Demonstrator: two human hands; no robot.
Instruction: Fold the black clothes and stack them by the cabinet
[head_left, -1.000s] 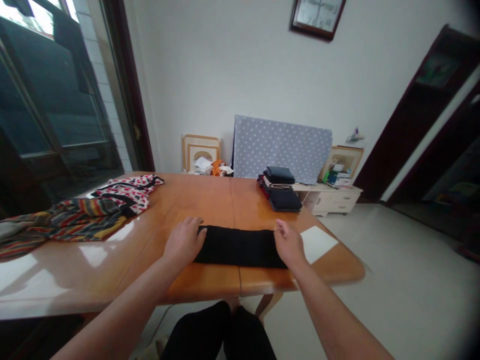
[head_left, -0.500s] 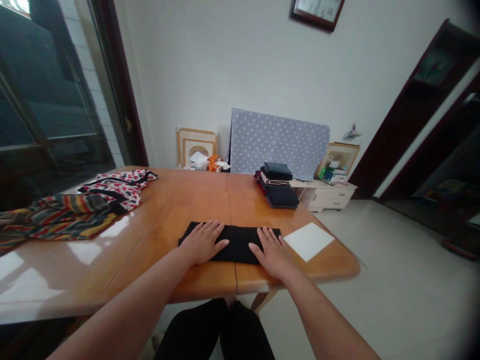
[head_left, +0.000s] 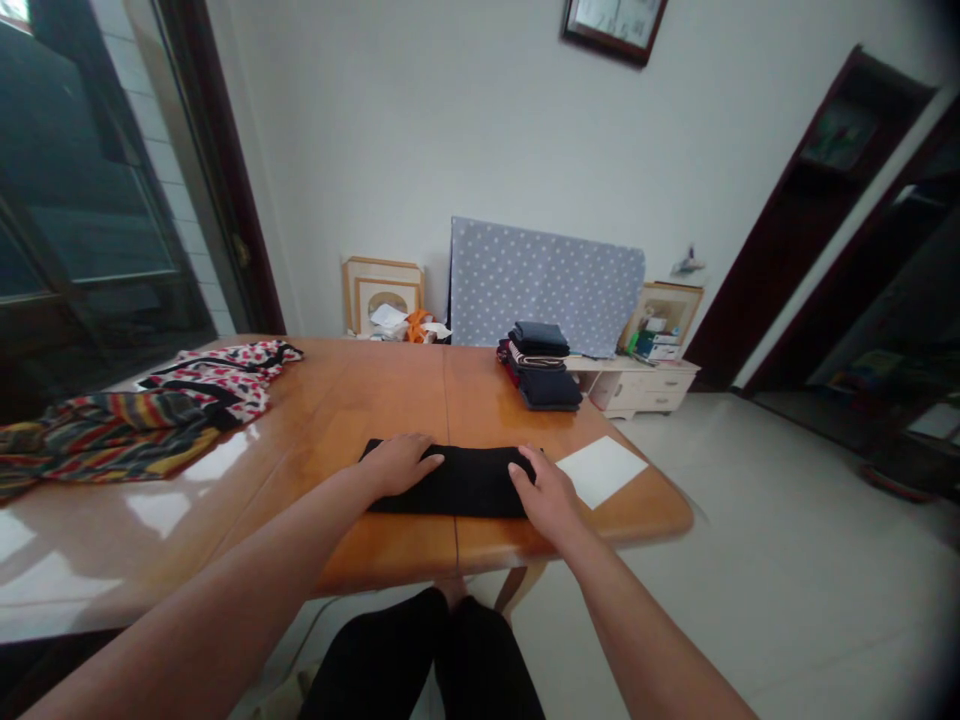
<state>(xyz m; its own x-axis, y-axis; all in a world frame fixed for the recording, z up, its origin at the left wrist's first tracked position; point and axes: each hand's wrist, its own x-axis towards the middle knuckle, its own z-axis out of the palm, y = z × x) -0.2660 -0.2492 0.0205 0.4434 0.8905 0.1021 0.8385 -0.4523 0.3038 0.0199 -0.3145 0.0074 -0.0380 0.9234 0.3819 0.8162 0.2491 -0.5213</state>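
A black piece of folded clothing lies as a long flat strip near the front edge of the wooden table. My left hand bends its fingers over the far edge at the left end, the thumb on top of the cloth. At the right end my right hand curls round the cloth in the same way, thumb on top. The fingertips of both hands are partly hidden. A white sheet lies just right of my right hand.
A stack of folded clothes stands on the table at the back right. Patterned, striped garments lie loosely at the left. Behind the table are a dotted grey cloth, framed pictures and a white cabinet.
Both hands went from lying flat with spread fingers on the black cloth to curling over its far edge. The view has shifted slightly to the right.
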